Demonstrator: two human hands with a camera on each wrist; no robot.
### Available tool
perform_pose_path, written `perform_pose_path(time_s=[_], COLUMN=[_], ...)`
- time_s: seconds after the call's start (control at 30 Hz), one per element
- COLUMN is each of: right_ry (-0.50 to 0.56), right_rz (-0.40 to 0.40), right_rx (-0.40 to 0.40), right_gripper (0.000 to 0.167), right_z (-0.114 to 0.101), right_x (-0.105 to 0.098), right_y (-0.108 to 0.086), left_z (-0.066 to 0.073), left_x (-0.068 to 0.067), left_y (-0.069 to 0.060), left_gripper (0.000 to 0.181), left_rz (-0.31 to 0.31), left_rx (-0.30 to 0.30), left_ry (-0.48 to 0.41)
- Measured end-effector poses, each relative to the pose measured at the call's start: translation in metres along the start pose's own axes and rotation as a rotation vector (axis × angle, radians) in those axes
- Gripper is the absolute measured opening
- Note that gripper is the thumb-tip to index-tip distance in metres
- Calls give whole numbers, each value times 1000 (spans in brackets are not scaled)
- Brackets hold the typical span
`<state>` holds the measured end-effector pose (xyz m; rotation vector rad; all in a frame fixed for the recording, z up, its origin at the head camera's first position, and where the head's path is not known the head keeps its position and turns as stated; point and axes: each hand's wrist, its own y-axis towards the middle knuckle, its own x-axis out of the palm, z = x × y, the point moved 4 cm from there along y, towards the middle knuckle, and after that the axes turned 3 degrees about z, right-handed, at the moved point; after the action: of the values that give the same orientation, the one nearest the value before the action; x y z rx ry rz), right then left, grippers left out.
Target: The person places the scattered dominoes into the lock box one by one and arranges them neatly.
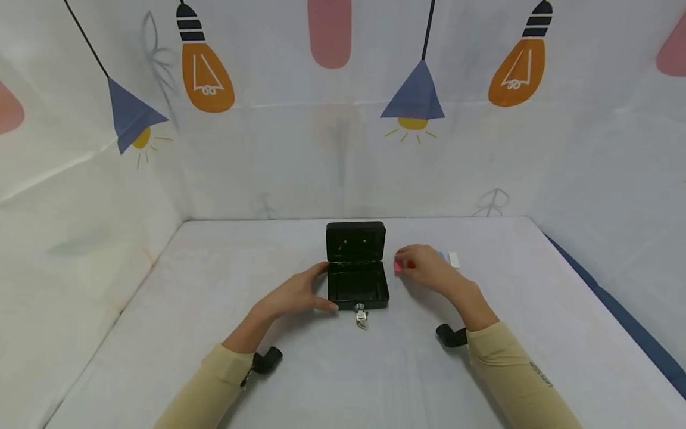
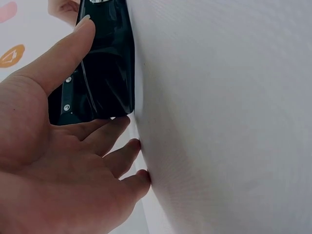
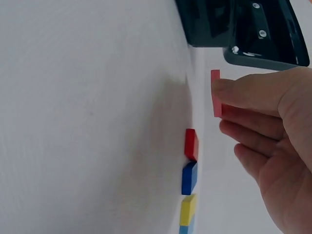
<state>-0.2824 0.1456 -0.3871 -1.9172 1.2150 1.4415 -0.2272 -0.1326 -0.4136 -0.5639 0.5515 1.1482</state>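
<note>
A black metal box [image 1: 358, 285] stands on the white table with its lid [image 1: 356, 241] raised; a small metal lock with keys [image 1: 361, 316] is at its front. My left hand [image 1: 293, 294] lies against the box's left side, thumb at the front corner and fingers at the back; in the left wrist view the hand [image 2: 73, 156] spans the box [image 2: 105, 68]. To the right of the box, my right hand [image 1: 429, 269] pinches a thin pink block [image 1: 398, 266]. In the right wrist view the pink block [image 3: 216, 93] is between thumb and fingers of the hand [image 3: 273, 131], above the table.
Right of the box, a row of small blocks rests on the table: red [image 3: 191, 145], dark blue [image 3: 189, 178], yellow [image 3: 187, 210] and light blue [image 3: 186, 229]. A white block [image 1: 454, 260] lies beyond my right hand. White sheets with printed lamps [image 1: 412, 95] surround the table.
</note>
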Motion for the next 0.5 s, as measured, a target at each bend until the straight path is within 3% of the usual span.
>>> perform_pose_path(time_s=[0.5], right_ry=[23], right_rz=[30], right_rx=[-21], right_gripper=[32], right_z=[-16], right_x=[-12], right_y=[-3], left_z=[1], left_x=[-1], left_y=[0], left_gripper=[104], left_rz=[-11], left_rx=[-5], left_ry=[20])
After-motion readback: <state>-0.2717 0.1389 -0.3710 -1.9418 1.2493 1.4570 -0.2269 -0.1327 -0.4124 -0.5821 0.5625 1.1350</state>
